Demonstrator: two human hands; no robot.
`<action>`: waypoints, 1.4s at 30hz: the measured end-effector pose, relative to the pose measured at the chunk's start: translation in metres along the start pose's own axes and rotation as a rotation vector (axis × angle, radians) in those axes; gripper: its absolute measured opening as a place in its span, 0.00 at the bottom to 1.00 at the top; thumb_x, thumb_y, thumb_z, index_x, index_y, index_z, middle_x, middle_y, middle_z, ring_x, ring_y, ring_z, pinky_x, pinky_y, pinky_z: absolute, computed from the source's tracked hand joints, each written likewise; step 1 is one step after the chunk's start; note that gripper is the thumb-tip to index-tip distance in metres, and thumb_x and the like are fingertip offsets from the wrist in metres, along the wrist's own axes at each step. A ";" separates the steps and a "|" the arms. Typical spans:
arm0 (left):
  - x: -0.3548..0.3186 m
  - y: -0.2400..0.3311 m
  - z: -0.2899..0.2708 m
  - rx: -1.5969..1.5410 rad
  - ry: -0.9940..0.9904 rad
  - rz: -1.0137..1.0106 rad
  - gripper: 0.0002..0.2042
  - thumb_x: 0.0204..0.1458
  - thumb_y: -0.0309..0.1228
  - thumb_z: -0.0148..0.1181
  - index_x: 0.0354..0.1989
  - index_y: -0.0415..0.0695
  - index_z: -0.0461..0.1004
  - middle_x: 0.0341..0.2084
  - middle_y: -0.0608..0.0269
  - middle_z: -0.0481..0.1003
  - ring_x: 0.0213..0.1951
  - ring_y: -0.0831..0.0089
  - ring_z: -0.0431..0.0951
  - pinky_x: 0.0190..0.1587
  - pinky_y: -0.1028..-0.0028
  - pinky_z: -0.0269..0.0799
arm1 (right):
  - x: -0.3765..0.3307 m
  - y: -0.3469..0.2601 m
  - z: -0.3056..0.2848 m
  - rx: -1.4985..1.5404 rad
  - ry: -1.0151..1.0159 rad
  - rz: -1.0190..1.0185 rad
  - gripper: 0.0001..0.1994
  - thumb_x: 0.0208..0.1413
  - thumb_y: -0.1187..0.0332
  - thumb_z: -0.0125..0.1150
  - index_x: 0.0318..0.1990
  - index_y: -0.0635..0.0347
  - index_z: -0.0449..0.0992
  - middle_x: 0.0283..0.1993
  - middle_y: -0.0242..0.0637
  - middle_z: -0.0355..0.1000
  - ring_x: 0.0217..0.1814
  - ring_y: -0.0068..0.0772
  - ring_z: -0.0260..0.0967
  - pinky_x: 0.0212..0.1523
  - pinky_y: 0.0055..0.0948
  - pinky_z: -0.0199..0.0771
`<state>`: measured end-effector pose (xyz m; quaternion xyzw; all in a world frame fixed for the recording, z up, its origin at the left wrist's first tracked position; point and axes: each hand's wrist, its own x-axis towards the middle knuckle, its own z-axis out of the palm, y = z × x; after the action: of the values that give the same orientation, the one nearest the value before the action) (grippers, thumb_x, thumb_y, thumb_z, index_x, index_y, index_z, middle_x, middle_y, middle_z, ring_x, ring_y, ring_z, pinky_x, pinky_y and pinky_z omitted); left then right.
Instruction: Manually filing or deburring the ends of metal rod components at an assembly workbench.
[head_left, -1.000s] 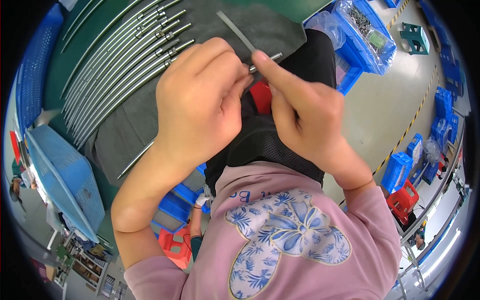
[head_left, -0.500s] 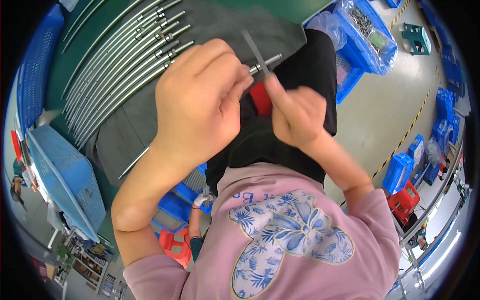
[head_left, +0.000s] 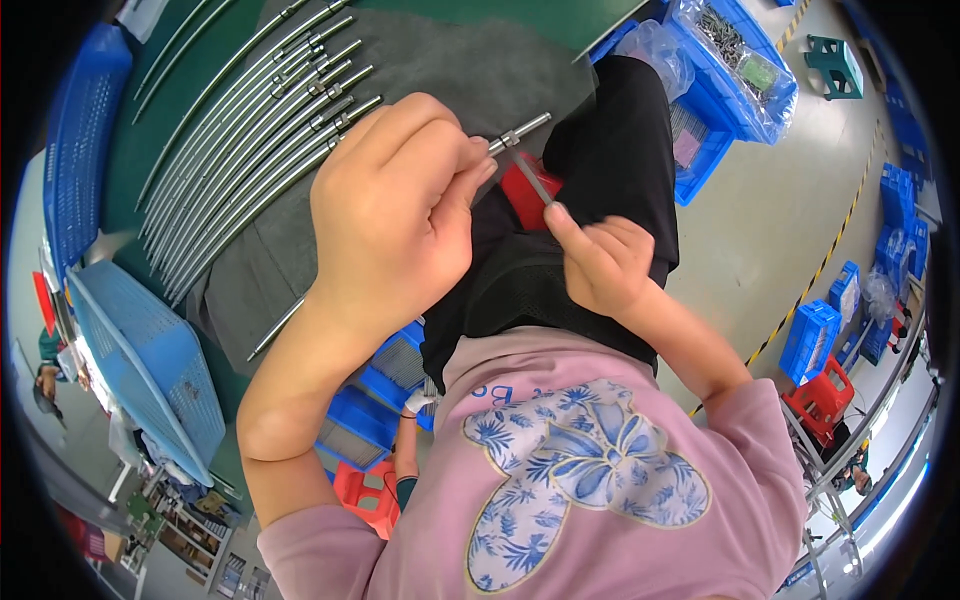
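My left hand (head_left: 395,200) is closed on a slim shiny metal rod. The rod's collared end (head_left: 535,124) juts out past my fingertips, and its pointed other end (head_left: 270,332) shows beyond my wrist; the middle is hidden by the hand. Gripped in my right hand (head_left: 610,265), with the thumb along it, is a thin flat grey file (head_left: 537,180). Its far tip lies at the rod's collar; whether they touch I cannot tell. Several similar metal rods (head_left: 255,150) with collars lie side by side on a dark grey cloth (head_left: 450,55), left of my hands.
The cloth covers part of a green table (head_left: 560,18). Blue baskets (head_left: 150,365) stand at the left edge. Blue bins (head_left: 715,150) with metal parts are at the upper right. Below the table sit a red stool (head_left: 368,498) and more blue bins; a gloved hand (head_left: 415,402) of another person reaches there.
The file has swung down and toward me, from crossing above the rod to its tip at the collar. My right hand has moved slightly down; my left still grips the rod.
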<state>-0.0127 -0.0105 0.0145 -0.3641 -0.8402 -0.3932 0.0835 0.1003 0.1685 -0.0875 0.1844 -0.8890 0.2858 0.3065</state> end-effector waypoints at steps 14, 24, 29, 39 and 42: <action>-0.003 0.000 -0.005 0.084 -0.001 0.033 0.08 0.35 0.19 0.68 0.23 0.40 0.73 0.21 0.62 0.69 0.24 0.64 0.70 0.25 0.69 0.65 | 0.000 -0.004 -0.036 0.210 -0.040 0.066 0.30 0.30 0.83 0.56 0.51 0.67 0.76 0.13 0.27 0.51 0.10 0.25 0.49 0.14 0.25 0.50; -0.003 0.001 -0.006 0.075 0.000 0.035 0.09 0.35 0.18 0.68 0.23 0.40 0.73 0.21 0.62 0.69 0.23 0.64 0.69 0.24 0.69 0.64 | 0.022 -0.010 -0.044 0.251 -0.136 0.081 0.25 0.38 0.86 0.54 0.50 0.77 0.73 0.16 0.34 0.62 0.11 0.29 0.56 0.16 0.27 0.54; -0.003 0.003 -0.006 0.061 -0.004 0.025 0.09 0.35 0.18 0.68 0.23 0.40 0.73 0.21 0.62 0.69 0.23 0.64 0.69 0.25 0.69 0.65 | 0.023 -0.010 -0.043 0.277 -0.139 0.094 0.26 0.38 0.86 0.54 0.51 0.76 0.72 0.16 0.33 0.62 0.11 0.29 0.55 0.16 0.27 0.54; -0.005 0.004 -0.005 0.037 0.002 0.028 0.10 0.34 0.18 0.68 0.23 0.40 0.72 0.22 0.62 0.68 0.23 0.64 0.69 0.24 0.69 0.64 | 0.017 -0.016 -0.034 0.263 -0.057 0.101 0.31 0.28 0.83 0.55 0.51 0.69 0.76 0.12 0.27 0.49 0.09 0.25 0.48 0.13 0.26 0.48; -0.004 0.006 -0.005 0.034 -0.005 0.013 0.10 0.34 0.17 0.67 0.23 0.40 0.72 0.22 0.62 0.68 0.23 0.64 0.68 0.24 0.69 0.64 | 0.019 -0.016 -0.033 0.259 -0.049 0.082 0.31 0.28 0.82 0.55 0.51 0.69 0.76 0.12 0.26 0.49 0.09 0.24 0.48 0.13 0.26 0.48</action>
<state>-0.0068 -0.0137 0.0195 -0.3691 -0.8444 -0.3776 0.0901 0.1090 0.1740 -0.0475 0.1929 -0.8587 0.4057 0.2468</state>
